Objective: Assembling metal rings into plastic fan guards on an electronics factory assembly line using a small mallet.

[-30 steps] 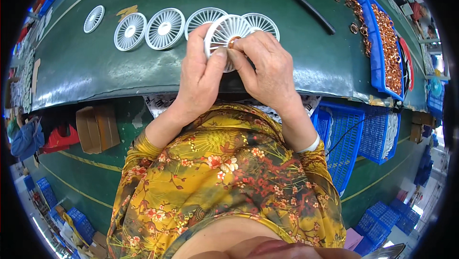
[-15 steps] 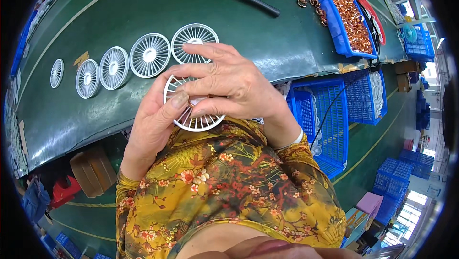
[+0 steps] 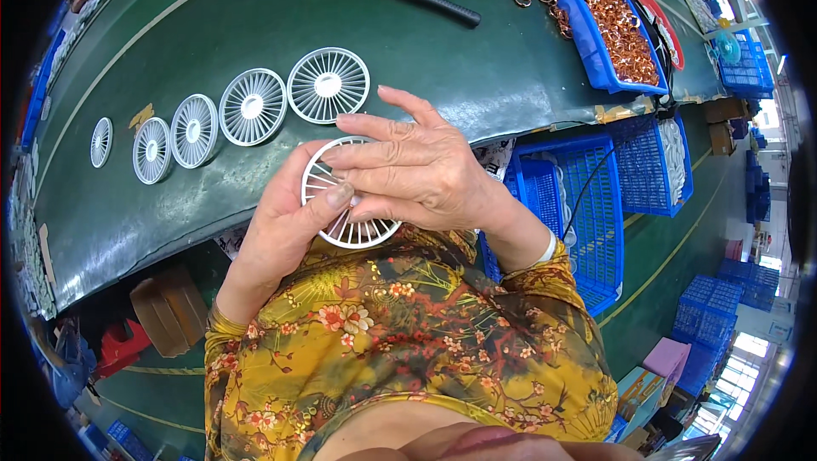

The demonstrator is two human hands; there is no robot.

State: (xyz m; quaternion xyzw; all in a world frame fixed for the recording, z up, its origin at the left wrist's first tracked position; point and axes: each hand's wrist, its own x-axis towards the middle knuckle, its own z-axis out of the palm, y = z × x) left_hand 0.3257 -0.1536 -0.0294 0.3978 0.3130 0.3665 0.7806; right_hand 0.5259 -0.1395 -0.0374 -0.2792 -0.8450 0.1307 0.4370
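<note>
Clamping the white spoked wheel [image 3: 362, 232] off the bench [image 3: 197, 218]'s near edge, left hand [image 3: 283, 216] closed on it, right hand [image 3: 419, 165] part-spread across, fingertip hold unclear; lopsided pressure could drop it.

White spoked wheel [image 3: 320, 177], held in both hands above the near edge of a green table [image 3: 464, 87], close to the person's body. The piece is circular, with a narrow, smooth rim [image 3: 357, 246] and many thin, straight spokes running inward from it; open slots separate the spokes. Its spoked face is turned up toward the viewer, slightly tilted. The left hand [image 3: 281, 214] grips it from the left side, thumb across the face. The right hand [image 3: 430, 172] extends over the upper right portion, concealing part of the rim and most of the centre.
</note>
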